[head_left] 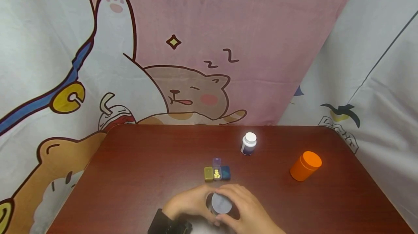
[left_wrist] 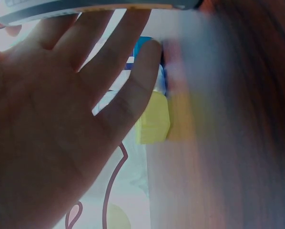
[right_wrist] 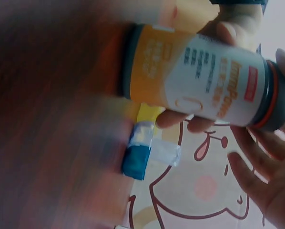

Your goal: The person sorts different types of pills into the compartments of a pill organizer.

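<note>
A supplement bottle with an orange and white label stands upright between my two hands, its round grey lid facing up. My left hand holds the bottle's body from the left. From the right, my right hand curls thumb and fingers round the lid's edge. Just beyond the hands sits a small pill organizer: a yellow compartment, a purple middle one with its lid flipped open, and a blue compartment. Several pale yellow pills lie in the middle one.
A white bottle with a dark label stands farther back on the brown table. To the right is an orange bottle. A cartoon-printed cloth hangs behind the table.
</note>
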### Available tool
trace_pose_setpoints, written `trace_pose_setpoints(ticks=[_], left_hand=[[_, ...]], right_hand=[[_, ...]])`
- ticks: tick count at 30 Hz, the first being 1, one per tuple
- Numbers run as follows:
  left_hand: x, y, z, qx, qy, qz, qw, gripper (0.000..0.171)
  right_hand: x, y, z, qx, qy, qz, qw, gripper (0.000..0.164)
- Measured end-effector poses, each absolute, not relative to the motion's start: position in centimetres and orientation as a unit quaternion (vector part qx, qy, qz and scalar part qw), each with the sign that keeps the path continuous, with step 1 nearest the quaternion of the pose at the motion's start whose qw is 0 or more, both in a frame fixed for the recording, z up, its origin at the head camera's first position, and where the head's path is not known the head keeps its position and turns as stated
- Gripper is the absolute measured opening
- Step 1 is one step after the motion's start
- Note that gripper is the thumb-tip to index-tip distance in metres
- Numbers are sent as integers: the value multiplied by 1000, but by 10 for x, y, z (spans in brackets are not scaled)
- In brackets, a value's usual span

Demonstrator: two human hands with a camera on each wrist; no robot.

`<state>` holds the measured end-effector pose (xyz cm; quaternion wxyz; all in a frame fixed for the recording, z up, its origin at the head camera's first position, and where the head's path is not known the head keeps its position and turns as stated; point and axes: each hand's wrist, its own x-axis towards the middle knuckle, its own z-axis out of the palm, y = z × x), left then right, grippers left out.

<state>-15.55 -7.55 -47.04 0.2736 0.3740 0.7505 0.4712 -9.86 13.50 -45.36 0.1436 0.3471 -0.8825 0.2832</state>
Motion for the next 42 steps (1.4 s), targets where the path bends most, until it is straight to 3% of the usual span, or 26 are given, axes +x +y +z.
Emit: trace_pose_setpoints(ticks=[10,17,22,30,33,36,42], left_hand=[[-155,-77,-467,354,783,438,263,62],[-155,-76,-471,360,784,436,257,58],[-156,-76,-473,363,778,443,260,59],[-155,-75,-473,350,770,456,276,56],[-156,-74,-473,358,761,464,277,54],[-157,-73,-473,369,752,470,279,51],[-157,-74,-472,365,748,475,286,50]], right_hand=[[-102,123,-461,332,-862,201,326,58],[-103,121,-464,323,-853,194,360,58],[-100,125,-462,320,-872,205,307,69],[-97,146,-441,287,-897,336,-24,78],[-101,157,-434,274,-886,360,-98,73],[-106,164,-433,286,-881,369,-85,63],[-115,167,-448,377,-832,402,66,44]])
